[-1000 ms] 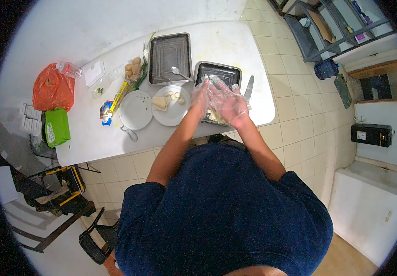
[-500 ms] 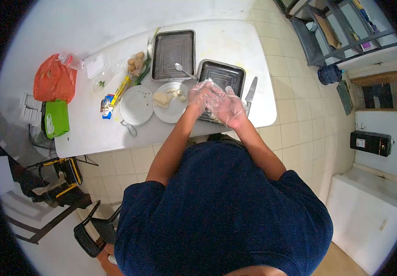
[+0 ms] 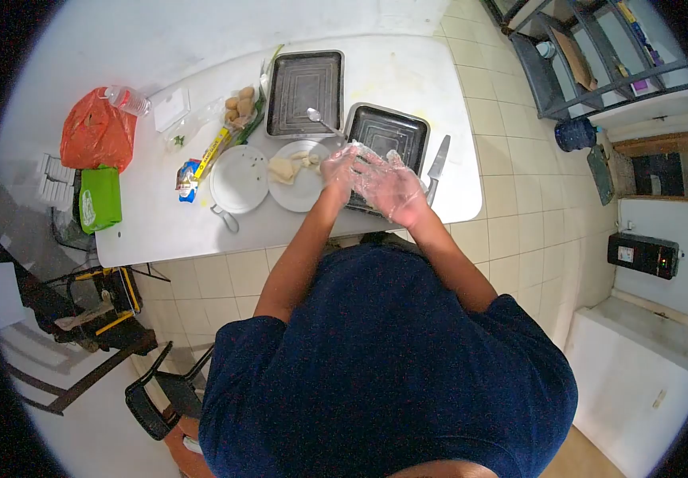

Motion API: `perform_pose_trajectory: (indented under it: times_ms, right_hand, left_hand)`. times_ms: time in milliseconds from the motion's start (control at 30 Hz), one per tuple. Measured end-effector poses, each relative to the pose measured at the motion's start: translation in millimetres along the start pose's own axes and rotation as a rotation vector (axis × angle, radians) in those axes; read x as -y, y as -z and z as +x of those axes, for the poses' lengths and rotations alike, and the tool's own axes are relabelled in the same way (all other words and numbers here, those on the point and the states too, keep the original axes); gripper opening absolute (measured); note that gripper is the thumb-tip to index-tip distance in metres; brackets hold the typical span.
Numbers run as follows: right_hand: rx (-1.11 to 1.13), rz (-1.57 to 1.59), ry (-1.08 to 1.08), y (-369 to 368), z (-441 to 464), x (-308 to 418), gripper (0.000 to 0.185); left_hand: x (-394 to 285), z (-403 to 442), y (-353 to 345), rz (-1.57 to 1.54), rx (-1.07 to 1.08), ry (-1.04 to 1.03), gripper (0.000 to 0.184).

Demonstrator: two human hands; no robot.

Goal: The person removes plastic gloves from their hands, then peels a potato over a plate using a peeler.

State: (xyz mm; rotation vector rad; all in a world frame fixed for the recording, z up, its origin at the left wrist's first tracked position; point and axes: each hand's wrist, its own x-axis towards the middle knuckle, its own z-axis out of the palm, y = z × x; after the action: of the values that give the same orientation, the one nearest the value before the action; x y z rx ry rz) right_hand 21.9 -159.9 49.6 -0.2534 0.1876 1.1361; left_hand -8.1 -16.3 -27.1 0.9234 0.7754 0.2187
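Both of my hands wear clear plastic gloves and meet over the near part of a dark baking tray (image 3: 388,121). My left hand (image 3: 339,170) reaches across with its fingers stretched toward my right hand (image 3: 398,190), and the two touch. The right palm is spread with its fingers apart. Neither hand shows anything held, though the fingertips overlap. Just left of them, a white plate (image 3: 296,199) carries a pale folded wedge (image 3: 283,170) and several small whitish pieces (image 3: 309,161). To the right lies a knife (image 3: 439,163), its blade pointing away.
A second tray (image 3: 304,92) has a spoon (image 3: 322,119) over its near edge. Leftward are a white lidlike dish with a handle (image 3: 238,179), a yellow box (image 3: 213,150), brown eggs or potatoes (image 3: 240,104), green onions (image 3: 256,116), a red bag (image 3: 97,131) and a green pouch (image 3: 100,199).
The view has shifted slightly. My left hand has slid a little to the left, while my right hand stays nearly in place. Objects on the table keep their arrangement.
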Motion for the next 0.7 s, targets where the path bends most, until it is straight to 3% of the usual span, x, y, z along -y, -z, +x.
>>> perform_pose_trajectory:
  times_ms: [200, 300, 400, 500, 600, 700]
  right_hand:
    - [-0.049, -0.043, 0.026, -10.3, -1.7, -0.2, 0.063]
    - [-0.018, -0.063, -0.003, -3.0, 0.7, 4.8, 0.063]
    - [-0.158, -0.128, -0.006, 2.3, 0.2, 6.9, 0.065]
    - [-0.225, -0.192, 0.002, 8.6, 3.5, 8.0, 0.063]
    - [-0.266, -0.191, -0.009, 15.8, 6.0, 10.0, 0.053]
    - [-0.282, -0.210, 0.043, 27.9, 12.0, 8.1, 0.047]
  left_hand:
    - [-2.6, 4.2, 9.3, 0.024, 0.117, -0.033, 0.038]
    - [-30.6, -11.6, -2.9, 0.135, 0.105, 0.057, 0.036]
    - [-3.4, 20.7, 13.7, 0.289, 0.158, -0.272, 0.037]
    - [-4.7, 24.8, 10.8, 0.377, 0.053, -0.377, 0.036]
    - [-21.0, 21.8, 7.2, 0.566, 0.191, -0.861, 0.031]
    - [-36.4, 17.7, -1.3, 0.763, 0.394, -0.925, 0.029]
